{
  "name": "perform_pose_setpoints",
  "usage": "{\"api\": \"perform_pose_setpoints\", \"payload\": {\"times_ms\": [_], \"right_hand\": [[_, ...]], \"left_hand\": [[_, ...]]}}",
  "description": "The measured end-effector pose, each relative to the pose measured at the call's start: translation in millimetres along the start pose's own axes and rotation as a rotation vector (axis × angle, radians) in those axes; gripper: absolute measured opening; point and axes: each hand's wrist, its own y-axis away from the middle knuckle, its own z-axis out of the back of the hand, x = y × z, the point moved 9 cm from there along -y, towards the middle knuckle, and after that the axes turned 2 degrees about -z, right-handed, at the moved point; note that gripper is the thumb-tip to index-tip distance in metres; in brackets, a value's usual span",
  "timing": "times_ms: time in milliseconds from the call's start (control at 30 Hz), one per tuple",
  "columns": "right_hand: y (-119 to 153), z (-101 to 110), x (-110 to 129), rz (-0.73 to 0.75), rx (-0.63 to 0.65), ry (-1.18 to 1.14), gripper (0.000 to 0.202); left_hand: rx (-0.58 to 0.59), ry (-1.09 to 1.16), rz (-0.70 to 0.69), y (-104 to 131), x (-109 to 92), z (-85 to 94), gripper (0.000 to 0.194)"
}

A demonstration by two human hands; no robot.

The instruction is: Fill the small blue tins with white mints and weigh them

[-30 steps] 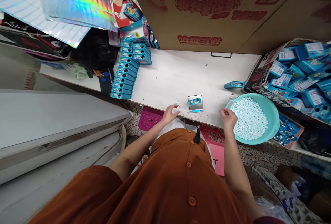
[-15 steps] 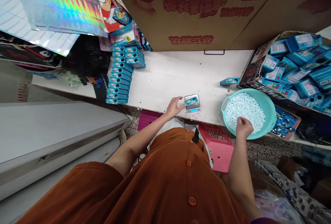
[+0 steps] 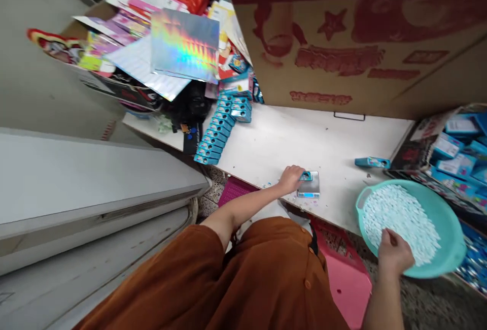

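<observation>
My left hand point(image 3: 291, 179) is closed around one end of a small blue candy box point(image 3: 306, 176), which is over the plate of a small digital scale point(image 3: 313, 186). Whether the box touches the plate I cannot tell. At the right, my right hand point(image 3: 395, 255) is over the near side of a turquoise basin point(image 3: 452, 251) full of small pale candies point(image 3: 399, 216). Its fingers are drawn together, and what is between them, if anything, is hidden. Another slim blue box point(image 3: 372, 162) lies on the white table, behind the basin.
Blue boxes point(image 3: 215, 137) stand in a row at the table's left. A large cardboard carton point(image 3: 331, 66) lines the back. On the right, a carton holds many blue boxes point(image 3: 458, 167). A pink stool point(image 3: 344, 274) is below the table edge.
The view has swung left, so the table appears further right. My left hand has closed further over the blue box, covering more of it. My right hand stays at the basin.
</observation>
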Motion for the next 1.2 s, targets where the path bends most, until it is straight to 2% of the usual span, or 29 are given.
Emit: {"api": "perform_pose_setpoints", "payload": {"times_ms": [67,200,300,367,433,500,633,700,800,833,900,967,1067,1133,1200], "right_hand": [[2.2,-1.2,3.4,0.000,-0.010,0.008,0.035],[9.9,-10.1,18.3,-0.056,0.042,0.023,0.034],[15.3,-19.3,35.2,-0.085,0.092,0.046,0.032],[17.8,-23.7,45.4,-0.096,0.119,0.068,0.031],[19.5,-25.6,51.8,-0.109,0.139,0.093,0.032],[20.8,-25.0,53.6,-0.118,0.149,0.106,0.032],[24.1,-21.7,44.5,-0.139,0.152,0.138,0.033],[27.4,-21.4,38.2,-0.156,0.148,0.149,0.035],[33.6,-20.3,34.9,-0.173,0.116,0.106,0.036],[35.3,-19.3,35.6,-0.174,0.098,0.085,0.037],[36.9,-15.2,37.5,-0.170,0.047,0.040,0.041],[36.5,-12.7,38.4,-0.151,0.026,-0.016,0.045],[34.4,-10.3,33.3,-0.124,0.026,-0.081,0.045],[32.6,-6.6,27.8,-0.100,0.007,-0.108,0.041],[30.3,-2.1,24.0,-0.059,-0.025,-0.136,0.037]], "left_hand": [[-0.053,-0.028,0.072,5.7,39.7,28.8,0.032],[-0.136,-0.145,0.227,18.7,142.8,100.3,0.032],[-0.137,-0.289,0.297,16.6,215.6,145.8,0.033],[-0.138,-0.364,0.326,9.2,253.3,167.7,0.035],[-0.140,-0.403,0.328,-0.4,279.5,181.4,0.036],[-0.132,-0.423,0.315,-9.3,295.8,187.1,0.037],[-0.101,-0.464,0.293,-14.8,308.7,186.4,0.039],[-0.153,-0.480,0.317,-10.9,307.9,189.5,0.041],[-0.272,-0.473,0.283,-11.5,285.8,189.9,0.043],[-0.283,-0.451,0.221,-17.4,269.7,183.8,0.043],[-0.247,-0.371,0.039,-37.7,223.5,160.1,0.043],[-0.183,-0.259,-0.144,-63.6,162.0,127.5,0.043],[-0.119,-0.109,-0.345,-104.8,54.5,74.9,0.048],[-0.093,-0.049,-0.425,-131.7,-15.9,40.0,0.054],[-0.082,-0.004,-0.432,-158.8,-74.2,7.9,0.057]]}}
